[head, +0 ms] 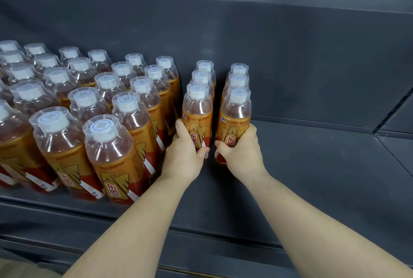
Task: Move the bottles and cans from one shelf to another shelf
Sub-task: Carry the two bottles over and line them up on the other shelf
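Note:
Several rows of amber drink bottles with white caps and gold-and-red labels stand on a dark grey shelf (312, 166). My left hand (185, 152) grips the front bottle (197, 112) of a short row in the middle. My right hand (242, 150) grips the front bottle (235, 117) of the neighbouring row to its right. Both held bottles stand upright with two more bottles lined up behind each. A large block of the same bottles (89, 108) fills the shelf's left half.
The shelf's back wall (290, 54) rises just behind the rows. The right part of the shelf surface is bare up to a side panel (395, 117). A lower shelf edge (201, 244) runs beneath my forearms.

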